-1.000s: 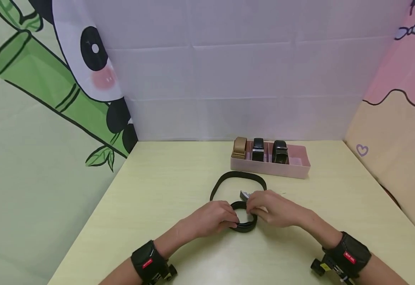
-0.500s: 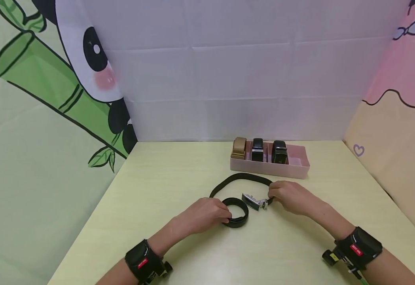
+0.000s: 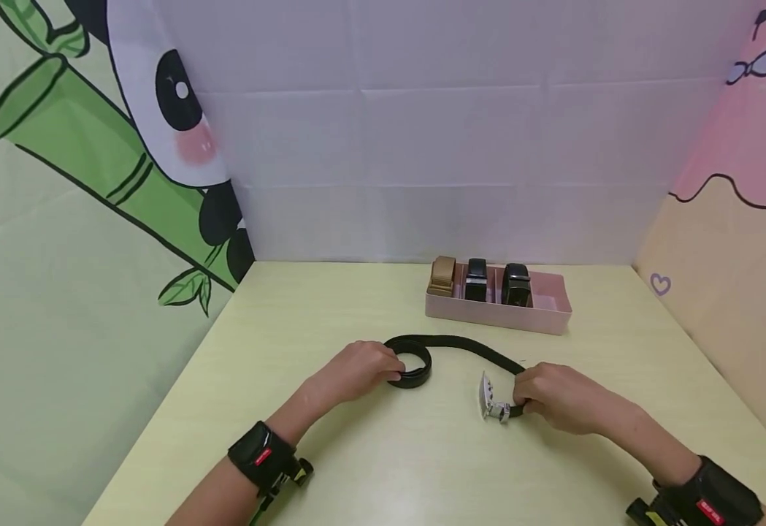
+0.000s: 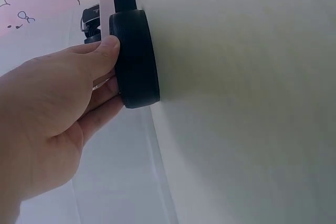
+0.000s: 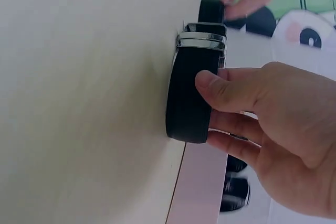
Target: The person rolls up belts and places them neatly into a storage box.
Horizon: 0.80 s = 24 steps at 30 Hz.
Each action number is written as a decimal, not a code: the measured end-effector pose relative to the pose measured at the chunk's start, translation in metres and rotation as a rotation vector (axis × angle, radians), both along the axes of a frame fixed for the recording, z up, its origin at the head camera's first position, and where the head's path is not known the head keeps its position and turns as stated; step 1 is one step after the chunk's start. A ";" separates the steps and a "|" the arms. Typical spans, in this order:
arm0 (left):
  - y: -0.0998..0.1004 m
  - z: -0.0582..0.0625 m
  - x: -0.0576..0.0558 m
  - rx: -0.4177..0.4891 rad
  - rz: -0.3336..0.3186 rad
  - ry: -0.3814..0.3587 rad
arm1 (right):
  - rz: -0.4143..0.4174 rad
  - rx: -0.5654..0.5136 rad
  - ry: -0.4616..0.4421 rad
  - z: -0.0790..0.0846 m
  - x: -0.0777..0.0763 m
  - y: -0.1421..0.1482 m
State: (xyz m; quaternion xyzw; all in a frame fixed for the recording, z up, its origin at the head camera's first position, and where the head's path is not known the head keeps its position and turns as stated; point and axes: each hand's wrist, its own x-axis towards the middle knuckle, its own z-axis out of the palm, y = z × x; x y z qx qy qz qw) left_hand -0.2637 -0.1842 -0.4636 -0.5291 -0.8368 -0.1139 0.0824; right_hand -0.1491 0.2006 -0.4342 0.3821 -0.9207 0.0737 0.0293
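Observation:
A black belt (image 3: 455, 341) stands on its edge on the table, one end coiled into a ring and the rest stretching right. My left hand (image 3: 359, 371) pinches the coil at its left side; in the left wrist view the thumb lies on the coil's outer face (image 4: 135, 59). My right hand (image 3: 563, 398) grips the strap near its buckle end, and the right wrist view shows the thumb pressed on the bent strap (image 5: 190, 98). A silver buckle (image 3: 493, 402) juts out to the left of the right hand.
Behind the belt stands a pink divided box (image 3: 497, 315). It holds a tan rolled belt (image 3: 442, 277) and two black rolled belts (image 3: 477, 280), with an unfilled compartment at its right end. Printed cloth walls (image 3: 383, 146) enclose the table at the back and sides.
The hands have moved apart: the left hand carried the coil left and away, the right hand drew the buckle end rightward and nearer. The strap between them has straightened.

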 end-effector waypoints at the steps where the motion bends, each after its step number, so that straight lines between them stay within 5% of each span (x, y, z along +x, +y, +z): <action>1: 0.000 -0.001 -0.001 0.002 0.001 0.003 | 0.029 -0.003 -0.009 0.000 0.003 -0.006; 7: 0.005 -0.004 -0.008 0.008 0.008 -0.001 | 0.194 -0.013 -0.014 -0.005 0.021 -0.051; 15: 0.013 -0.003 -0.011 -0.003 0.007 -0.010 | 0.344 -0.060 0.183 -0.025 0.028 -0.111; 19: 0.016 -0.001 -0.012 -0.026 0.013 -0.009 | 0.313 -0.088 0.176 -0.020 0.016 -0.102; 24: 0.016 0.000 -0.013 -0.025 0.018 -0.050 | 0.149 -0.046 0.220 -0.011 -0.016 -0.066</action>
